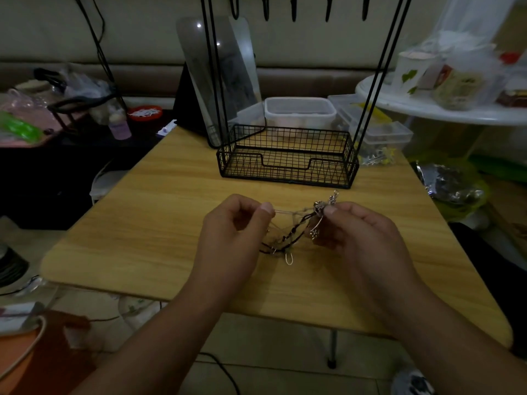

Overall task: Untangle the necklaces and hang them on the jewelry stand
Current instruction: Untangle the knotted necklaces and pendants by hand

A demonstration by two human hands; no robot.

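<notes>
A tangle of necklaces (293, 232) hangs between my two hands just above the wooden table (159, 212): thin pale chains, a dark beaded strand and silver charms. My left hand (231, 238) pinches a thin chain between thumb and forefinger and draws it taut to the left. My right hand (359, 238) pinches the knot of silver charms at the right end. A silver loop dangles down onto the table. The black jewelry stand (288, 161) is behind, with a wire basket base, tall slanted rods and hooks (293, 10) along the top edge of the view.
A mirror (219, 81) leans behind the stand's left side. Clear plastic boxes (299, 112) sit behind the basket. A white round table (445, 109) with containers stands at the right. Clutter fills the dark area on the left, and a cable runs across the floor below.
</notes>
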